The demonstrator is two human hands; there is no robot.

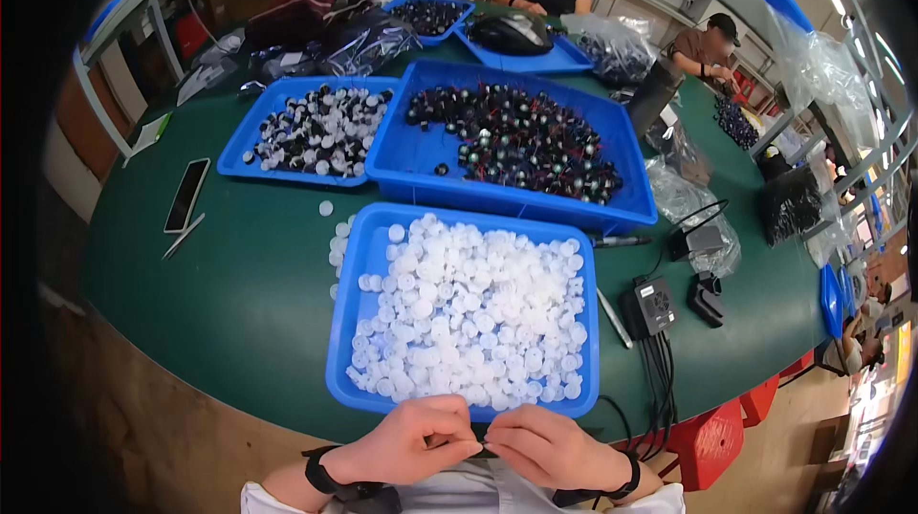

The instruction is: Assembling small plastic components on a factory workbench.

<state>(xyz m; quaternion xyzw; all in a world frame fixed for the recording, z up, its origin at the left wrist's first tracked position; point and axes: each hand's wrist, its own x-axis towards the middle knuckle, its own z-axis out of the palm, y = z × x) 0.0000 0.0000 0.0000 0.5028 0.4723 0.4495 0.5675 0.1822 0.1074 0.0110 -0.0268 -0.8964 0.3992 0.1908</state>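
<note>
My left hand [413,439] and my right hand [553,449] meet fingertip to fingertip at the near edge of a blue tray [337,342]. Both are closed in a pinch; a tiny dark thing may sit between the fingertips, too small to name. Heaped in that tray are many small translucent white plastic caps [469,313]. Behind it stands a larger, deeper blue bin [411,155] with dark round parts [535,136] that have thin wires. To its left, another blue tray [234,155] holds mixed white and black pieces [320,131].
Loose white caps [338,248] lie left of the near tray. A phone [186,196] and tweezers [184,237] rest further left. On the right are a pen-like tool [615,318], a small black box with cables [650,306] and plastic bags [693,203]. Two people sit across the green table [239,323].
</note>
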